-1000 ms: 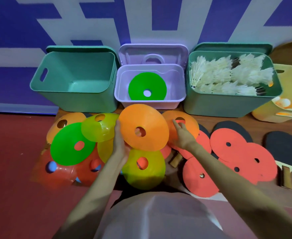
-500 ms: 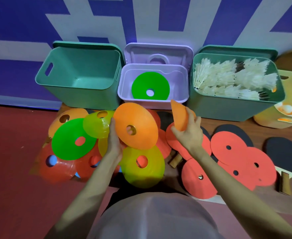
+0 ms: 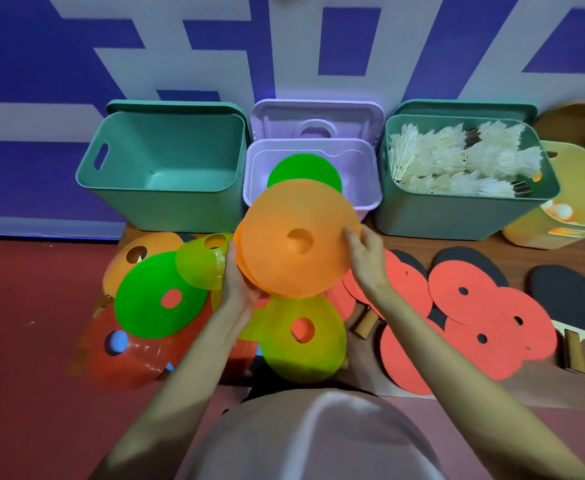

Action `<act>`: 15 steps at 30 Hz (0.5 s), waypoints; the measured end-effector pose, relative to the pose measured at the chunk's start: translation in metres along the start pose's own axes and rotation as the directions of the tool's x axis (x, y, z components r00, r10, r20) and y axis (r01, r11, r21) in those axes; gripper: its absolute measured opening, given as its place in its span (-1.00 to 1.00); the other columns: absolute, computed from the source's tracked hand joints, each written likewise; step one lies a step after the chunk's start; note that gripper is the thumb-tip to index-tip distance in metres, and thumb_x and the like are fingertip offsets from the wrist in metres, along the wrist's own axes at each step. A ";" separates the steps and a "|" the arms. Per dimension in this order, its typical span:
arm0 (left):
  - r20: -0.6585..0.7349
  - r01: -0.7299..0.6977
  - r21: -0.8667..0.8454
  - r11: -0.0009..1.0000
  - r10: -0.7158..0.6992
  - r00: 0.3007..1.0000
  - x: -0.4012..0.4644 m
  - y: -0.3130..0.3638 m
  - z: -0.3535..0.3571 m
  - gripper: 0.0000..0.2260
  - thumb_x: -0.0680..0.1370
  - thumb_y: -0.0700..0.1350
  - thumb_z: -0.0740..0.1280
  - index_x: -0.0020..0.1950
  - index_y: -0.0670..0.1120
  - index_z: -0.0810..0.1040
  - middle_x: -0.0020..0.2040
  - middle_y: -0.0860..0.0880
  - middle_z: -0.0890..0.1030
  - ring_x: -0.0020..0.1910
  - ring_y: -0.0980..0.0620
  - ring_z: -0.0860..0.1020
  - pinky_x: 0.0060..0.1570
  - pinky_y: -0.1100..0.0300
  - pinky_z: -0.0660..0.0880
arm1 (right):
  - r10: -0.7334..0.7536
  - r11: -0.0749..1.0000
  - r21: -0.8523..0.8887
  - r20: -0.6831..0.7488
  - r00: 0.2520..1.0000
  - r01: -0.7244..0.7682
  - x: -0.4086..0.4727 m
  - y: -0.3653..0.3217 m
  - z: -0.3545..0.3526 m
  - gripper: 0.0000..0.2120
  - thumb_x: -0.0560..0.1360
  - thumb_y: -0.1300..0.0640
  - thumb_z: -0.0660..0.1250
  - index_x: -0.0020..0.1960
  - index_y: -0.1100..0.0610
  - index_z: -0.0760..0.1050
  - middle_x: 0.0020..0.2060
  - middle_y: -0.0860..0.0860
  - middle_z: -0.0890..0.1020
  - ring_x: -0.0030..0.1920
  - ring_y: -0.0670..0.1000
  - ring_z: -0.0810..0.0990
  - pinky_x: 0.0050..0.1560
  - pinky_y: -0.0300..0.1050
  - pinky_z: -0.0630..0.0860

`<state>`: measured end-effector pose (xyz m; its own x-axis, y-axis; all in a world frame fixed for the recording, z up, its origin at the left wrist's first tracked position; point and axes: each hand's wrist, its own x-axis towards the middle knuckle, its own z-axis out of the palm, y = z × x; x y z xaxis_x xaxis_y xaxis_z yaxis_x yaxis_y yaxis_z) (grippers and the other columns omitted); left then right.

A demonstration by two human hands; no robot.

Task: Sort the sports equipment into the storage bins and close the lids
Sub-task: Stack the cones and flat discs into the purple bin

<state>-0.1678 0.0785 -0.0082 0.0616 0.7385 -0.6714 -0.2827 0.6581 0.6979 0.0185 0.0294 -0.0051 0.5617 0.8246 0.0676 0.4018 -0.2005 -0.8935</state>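
Two orange disc cones (image 3: 294, 237) are stacked together and held up in front of the lilac bin (image 3: 360, 174). My left hand (image 3: 237, 282) grips their left rim and my right hand (image 3: 365, 254) holds the right rim. A green disc cone (image 3: 305, 169) lies inside the lilac bin, half hidden by the orange ones. More disc cones lie on the floor at the left: green (image 3: 156, 296), yellow (image 3: 305, 337), red (image 3: 125, 351) and orange (image 3: 138, 251).
An empty green bin (image 3: 159, 168) stands at the left, with its lid behind it. A green bin of shuttlecocks (image 3: 457, 161) stands at the right, and a yellow bin (image 3: 568, 188) beyond it. Red and black table tennis paddles (image 3: 485, 306) cover the floor at the right.
My right hand lifted an orange cone from the floor and brought it onto the one in my left hand. Both now hold the stack nearer the lilac bin.
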 end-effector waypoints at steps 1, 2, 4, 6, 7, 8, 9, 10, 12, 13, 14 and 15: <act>0.043 0.019 -0.014 1.000 -0.018 0.999 0.001 0.002 -0.002 -0.61 0.59 0.29 0.04 0.08 0.12 0.56 -0.04 0.04 0.66 0.00 -0.06 0.57 0.25 -0.13 0.36 | -0.013 1.000 -0.017 0.059 0.998 0.014 -0.003 0.002 0.003 -0.65 0.49 -0.04 0.19 -0.29 0.21 0.43 -0.35 0.00 0.44 -0.28 -0.02 0.38 -0.27 -0.01 0.28; 0.045 0.035 -0.012 0.999 -0.035 0.998 0.002 0.004 -0.004 -0.58 0.58 0.30 0.04 0.11 0.11 0.56 -0.01 0.00 0.67 0.03 -0.10 0.58 0.26 -0.15 0.35 | 0.017 0.998 -0.062 0.110 0.994 -0.010 -0.003 0.003 0.008 -0.68 0.50 -0.01 0.22 -0.21 0.26 0.47 -0.28 0.04 0.44 -0.19 0.05 0.43 -0.20 -0.01 0.30; 0.095 0.077 -0.072 0.994 -0.070 0.993 0.003 0.007 -0.008 -0.52 0.58 0.31 0.04 0.22 0.06 0.56 0.07 -0.13 0.67 0.12 -0.19 0.58 0.24 -0.15 0.41 | 0.055 0.985 -0.169 0.175 0.983 -0.025 -0.006 0.008 0.016 -0.78 0.56 0.16 0.25 0.13 0.27 0.47 -0.04 0.12 0.43 0.11 0.16 0.42 0.07 -0.03 0.34; 0.154 0.078 -0.094 0.993 -0.063 0.986 0.001 0.012 -0.011 -0.49 0.58 0.29 0.06 0.30 -0.01 0.52 0.13 -0.24 0.64 0.17 -0.24 0.56 0.19 -0.17 0.47 | 0.054 0.978 -0.206 0.213 0.976 -0.010 -0.012 0.007 0.019 -0.62 0.58 0.20 0.22 0.38 0.23 0.30 0.17 0.21 0.40 0.26 0.17 0.34 0.24 -0.05 0.27; 0.161 0.073 -0.089 0.993 -0.058 0.985 0.001 0.014 -0.013 -0.48 0.58 0.29 0.07 0.31 -0.02 0.51 0.14 -0.26 0.62 0.17 -0.25 0.56 0.17 -0.15 0.50 | 0.054 0.975 -0.220 0.228 0.972 -0.002 -0.014 0.008 0.022 -0.55 0.58 0.20 0.21 0.44 0.21 0.23 0.23 0.23 0.38 0.29 0.17 0.33 0.25 -0.05 0.26; 0.171 0.072 -0.083 0.994 -0.056 0.984 0.001 0.016 -0.015 -0.47 0.58 0.29 0.06 0.33 -0.02 0.50 0.15 -0.28 0.61 0.17 -0.25 0.57 0.13 -0.13 0.53 | 0.053 0.970 -0.241 0.247 0.968 0.008 -0.015 0.008 0.026 -0.50 0.58 0.19 0.21 0.48 0.21 0.17 0.29 0.23 0.38 0.31 0.17 0.33 0.26 -0.05 0.27; 0.181 0.066 -0.061 0.996 -0.054 0.982 0.002 0.017 -0.017 -0.47 0.58 0.30 0.06 0.33 -0.01 0.50 0.15 -0.27 0.61 0.16 -0.24 0.58 0.07 -0.09 0.55 | 0.053 0.968 -0.251 0.262 0.964 0.015 -0.016 0.008 0.029 -0.47 0.59 0.17 0.21 0.50 0.21 0.13 0.34 0.22 0.37 0.33 0.18 0.34 0.26 -0.05 0.28; 0.182 0.053 -0.044 0.998 -0.044 0.982 0.004 0.018 -0.020 -0.47 0.58 0.31 0.04 0.33 0.01 0.50 0.13 -0.25 0.63 0.13 -0.21 0.60 0.01 -0.05 0.57 | 0.056 0.967 -0.255 0.277 0.959 0.018 -0.018 0.007 0.032 -0.45 0.59 0.16 0.21 0.52 0.21 0.10 0.38 0.20 0.36 0.35 0.17 0.34 0.27 -0.06 0.28; 0.158 0.007 -0.009 1.000 -0.005 0.987 0.007 0.021 -0.026 -0.48 0.58 0.32 0.01 0.28 0.04 0.52 0.02 -0.18 0.68 0.01 -0.12 0.65 -0.06 -0.01 0.56 | 0.053 0.970 -0.243 0.306 0.951 0.024 -0.024 0.003 0.037 -0.45 0.61 0.11 0.18 0.53 0.20 0.08 0.42 0.15 0.35 0.37 0.15 0.35 0.29 -0.07 0.27; 0.140 -0.009 0.012 1.000 0.008 0.990 0.008 0.022 -0.030 -0.51 0.59 0.32 -0.01 0.21 0.08 0.54 -0.08 -0.12 0.71 -0.09 -0.06 0.68 -0.07 -0.01 0.55 | 0.048 0.974 -0.226 0.307 0.950 0.024 -0.028 0.003 0.040 -0.46 0.62 0.05 0.15 0.52 0.20 0.10 0.42 0.14 0.36 0.36 0.15 0.37 0.30 -0.05 0.29; 0.131 -0.027 0.015 1.000 0.024 0.991 0.010 0.023 -0.034 -0.55 0.60 0.30 -0.02 0.13 0.10 0.55 -0.17 -0.04 0.72 -0.19 0.01 0.69 -0.08 -0.01 0.54 | 0.048 0.977 -0.212 0.294 0.954 0.017 -0.032 0.003 0.042 -0.48 0.62 0.01 0.12 0.51 0.19 0.13 0.40 0.14 0.38 0.34 0.15 0.39 0.29 -0.01 0.32; 0.125 -0.038 0.009 0.999 0.036 0.992 0.012 0.024 -0.038 -0.59 0.61 0.28 -0.02 0.06 0.12 0.54 -0.23 0.03 0.71 -0.25 0.06 0.68 -0.10 0.00 0.54 | 0.064 0.981 -0.196 0.272 0.960 -0.010 -0.038 0.005 0.044 -0.50 0.63 0.00 0.10 0.49 0.19 0.17 0.37 0.14 0.41 0.31 0.14 0.40 0.27 0.01 0.34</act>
<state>-0.2107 0.0974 -0.0088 0.1699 0.7745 -0.6093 -0.2763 0.6309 0.7250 -0.0326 0.0209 -0.0315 0.3686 0.9227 -0.1130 0.5299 -0.3084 -0.7900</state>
